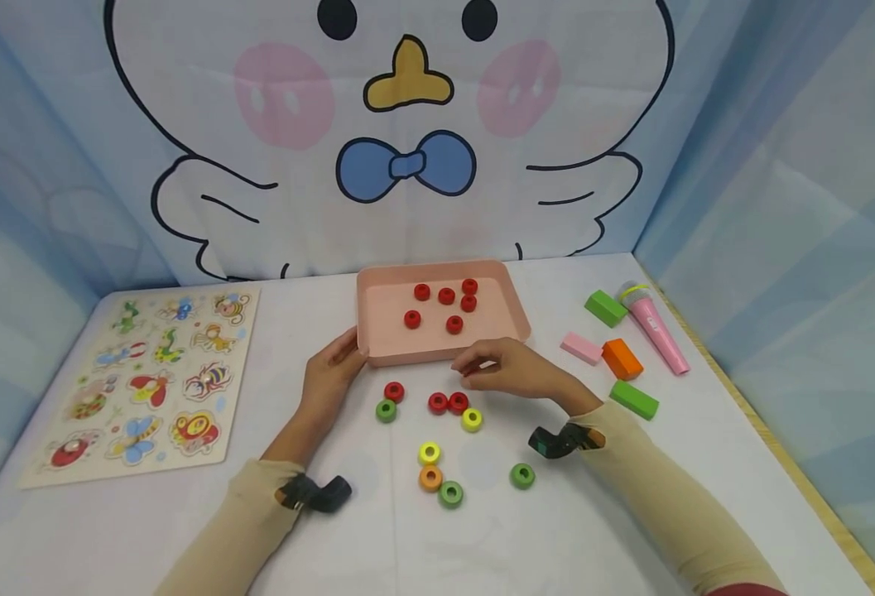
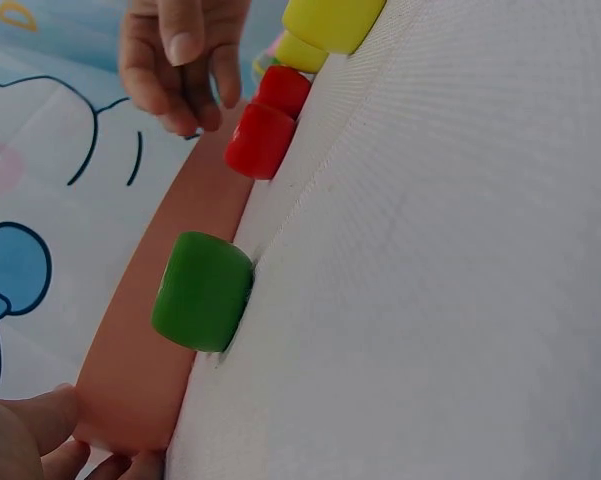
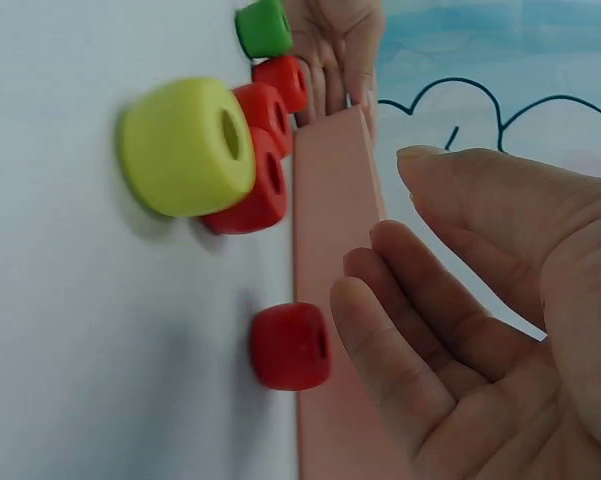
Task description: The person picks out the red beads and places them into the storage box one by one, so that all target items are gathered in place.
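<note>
- Right now, the left hand (image 1: 330, 377) grips the near left corner of the pink tray (image 1: 391, 343), thumb on the wall and fingers lower round the corner.
- The right hand (image 1: 507, 368), well apart from the left, holds nothing; its thumb and fingers are parted by the tray's near edge.
- Just under the right fingertips, beside the tray wall, is a red bead (image 3: 285, 348) — whether it rests on the tabletop (image 1: 355, 546) I cannot tell.
- Beyond both hands, six red beads (image 1: 412, 322) sit inside the tray.
- Just right of the left hand, a second red bead (image 1: 394, 385) touches a green bead (image 1: 386, 418).
- Nearer the person than the right hand, a red pair (image 1: 438, 411) lies side by side, with a yellow bead (image 1: 472, 427) close against it.
- Between the forearms, a yellow, orange and green trio (image 1: 430, 487) forms a touching row; a lone green bead (image 1: 522, 483) lies near the right wrist.
- Right of the right hand are four coloured blocks (image 1: 622, 359) and a pink microphone (image 1: 661, 335).
- Left of the left hand — an insect picture board (image 1: 247, 364).
</note>
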A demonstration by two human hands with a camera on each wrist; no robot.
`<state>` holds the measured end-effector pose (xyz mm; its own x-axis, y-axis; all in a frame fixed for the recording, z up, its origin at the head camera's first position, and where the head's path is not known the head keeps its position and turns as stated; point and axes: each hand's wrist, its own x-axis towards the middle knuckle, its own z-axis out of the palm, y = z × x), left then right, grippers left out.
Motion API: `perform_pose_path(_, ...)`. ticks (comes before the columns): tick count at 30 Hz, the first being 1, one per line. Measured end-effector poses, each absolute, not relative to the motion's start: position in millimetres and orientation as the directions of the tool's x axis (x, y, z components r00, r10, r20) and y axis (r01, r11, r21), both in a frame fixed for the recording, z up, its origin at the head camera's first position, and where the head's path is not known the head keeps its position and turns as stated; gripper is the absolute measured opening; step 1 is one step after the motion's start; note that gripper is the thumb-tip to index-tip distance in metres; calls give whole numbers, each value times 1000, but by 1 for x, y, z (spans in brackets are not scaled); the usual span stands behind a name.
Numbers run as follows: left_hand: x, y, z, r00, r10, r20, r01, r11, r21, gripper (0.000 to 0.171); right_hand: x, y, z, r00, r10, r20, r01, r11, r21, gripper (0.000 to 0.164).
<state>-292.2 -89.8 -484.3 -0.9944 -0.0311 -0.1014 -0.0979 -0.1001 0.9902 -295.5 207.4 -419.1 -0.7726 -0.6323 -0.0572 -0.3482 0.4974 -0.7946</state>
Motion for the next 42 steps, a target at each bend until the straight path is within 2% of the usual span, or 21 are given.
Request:
perform_pose_path(7, -291, -91, -484, -995, -27, -98, -94, -112, 989, 56, -283, 212, -434, -760, -647, -62, -339, 476, -811, 26)
perform_pose_path(16, -290, -91, -485, -995, -27, -93, -89, -97, 991, 56, -280, 211, -448, -774, -629, -77, -350, 525, -776, 25)
perform_pose_path(27, -289, -91, -483, -996, -28, -82, -79, -100, 992, 56, -279, 201, -445, -739, -672, -57, -361, 466, -807, 26)
perform_pose_path(36, -290, -90, -481, -997, -34, -73, -69, -94, 993, 55, -281, 194, -446, -755, -653, -65, -367, 502, -783, 23)
perform_pose_path(42, -291, -90, -483, -996, -28, -88, -85, -82, 993, 55, -279, 194, -445, -742, -668, -62, -377, 492, -784, 23)
